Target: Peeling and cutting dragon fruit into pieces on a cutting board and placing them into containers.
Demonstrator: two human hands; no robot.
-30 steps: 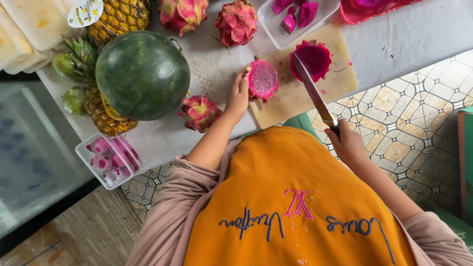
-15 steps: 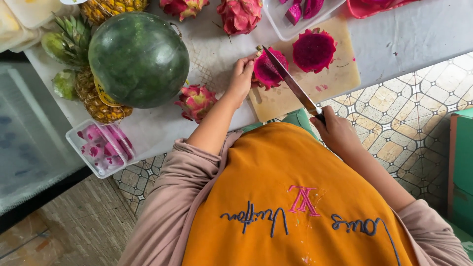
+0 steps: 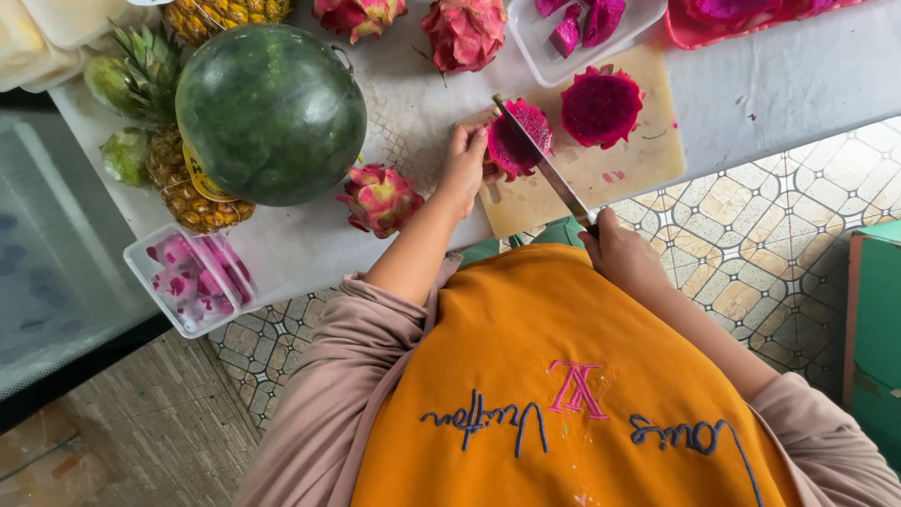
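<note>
Knife (image 3: pixel 544 164) now lower, hands (image 3: pixel 466 167) steadying dragon fruit half (image 3: pixel 517 141).

Seen from a single head-worn camera, high above and pointing steeply down over an orange apron (image 3: pixel 563 394). Framed from fairly close: the white bench (image 3: pixel 751 75) across the far edge, tiled floor (image 3: pixel 751 272) near and right, a wooden cutting board (image 3: pixel 601 174) at far centre, a watermelon (image 3: pixel 270 113) at far left. No second view to overlap.
</note>
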